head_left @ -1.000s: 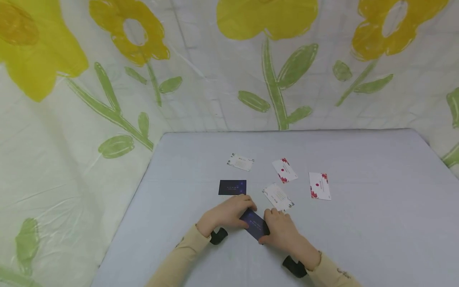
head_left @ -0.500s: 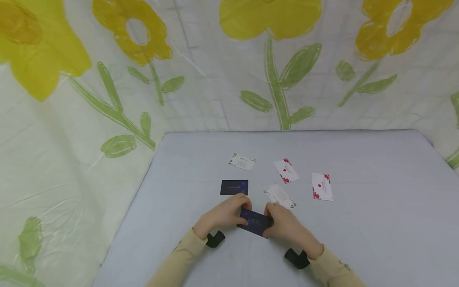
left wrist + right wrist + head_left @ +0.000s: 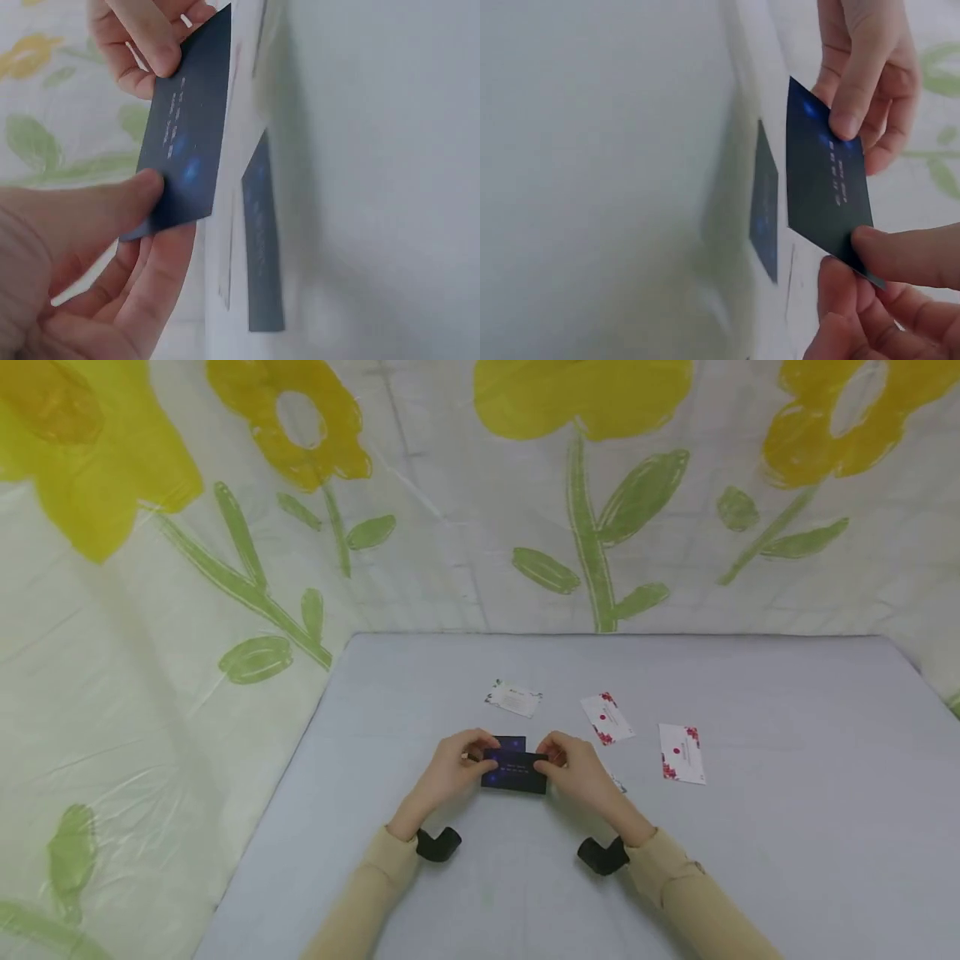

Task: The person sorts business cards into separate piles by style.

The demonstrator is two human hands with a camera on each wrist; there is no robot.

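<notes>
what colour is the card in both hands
Dark blue card with pale print, clearest in the left wrist view.

Head cam looks down over whole table [image 3: 750, 860]; both wrist cams close-up, facing each other, sharing held dark card [image 3: 187, 142].

Bright, even light; blurred wrist views

Both hands met over the table [image 3: 750, 860], blocking its centre. Loose cards lay beyond: dark card [image 3: 512, 744] right under them, floral cards [image 3: 608, 718] right. Left and near table surface lay open.
</notes>
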